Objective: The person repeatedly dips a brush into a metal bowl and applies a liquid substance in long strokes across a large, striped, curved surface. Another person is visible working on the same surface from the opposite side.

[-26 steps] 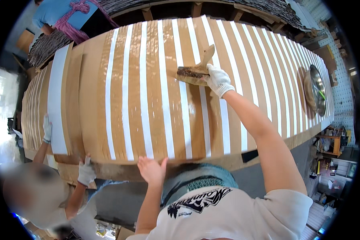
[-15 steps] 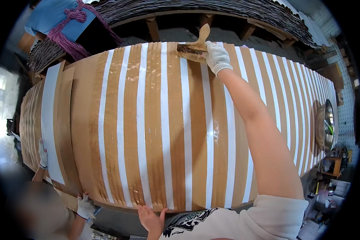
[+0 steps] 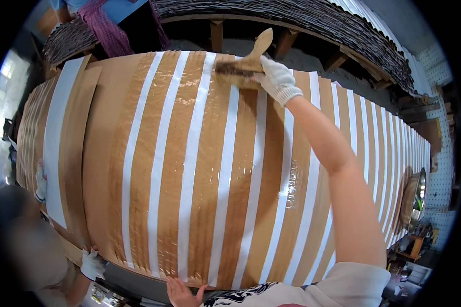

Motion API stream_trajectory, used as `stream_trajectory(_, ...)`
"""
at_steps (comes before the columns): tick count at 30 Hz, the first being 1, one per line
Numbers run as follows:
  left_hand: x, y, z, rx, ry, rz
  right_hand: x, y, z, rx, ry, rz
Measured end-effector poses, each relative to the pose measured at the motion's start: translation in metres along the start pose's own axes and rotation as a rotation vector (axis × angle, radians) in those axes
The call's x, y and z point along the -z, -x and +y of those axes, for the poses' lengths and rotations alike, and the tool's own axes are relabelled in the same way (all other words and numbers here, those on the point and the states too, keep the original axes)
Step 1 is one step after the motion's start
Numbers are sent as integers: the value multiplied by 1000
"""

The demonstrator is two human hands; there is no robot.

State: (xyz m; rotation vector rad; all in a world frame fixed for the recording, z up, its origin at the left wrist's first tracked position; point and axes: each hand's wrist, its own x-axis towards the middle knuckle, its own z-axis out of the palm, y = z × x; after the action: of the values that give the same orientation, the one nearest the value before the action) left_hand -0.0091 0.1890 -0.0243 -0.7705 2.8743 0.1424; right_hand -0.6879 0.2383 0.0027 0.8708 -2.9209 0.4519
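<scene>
My right hand (image 3: 277,79), in a white knit glove, grips a wide flat brush (image 3: 248,62) with a pale wooden handle. Its bristles, slightly blurred, are at the far edge of the overlapped brown paper sheets (image 3: 164,215). White strips (image 3: 193,138) alternate with the brown bands, and wet-looking gloss covers many of the bands. At the near edge, my bare left hand (image 3: 182,292) lies with fingers spread, touching the border of the sheets.
A metal bowl (image 3: 414,199) with something green inside stands at the right. A co-worker's gloved hands (image 3: 92,263) hold the left sheets. Beyond the table, stacked dark sheets (image 3: 292,16) lie on a wooden rack; another person in blue (image 3: 123,10) is at far left.
The brush in my right hand has shifted a little left along the far edge. The whole view has turned slightly. My left hand stays at the near edge.
</scene>
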Motion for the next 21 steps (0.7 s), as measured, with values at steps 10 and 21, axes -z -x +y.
stream_trajectory(10,-16,-6,-19,-160,2,351,-27,-60,-21,200,-173,96)
stream_trajectory(21,6,-5,-14,-4,78,152,-29,-70,-180,-254,-799,57)
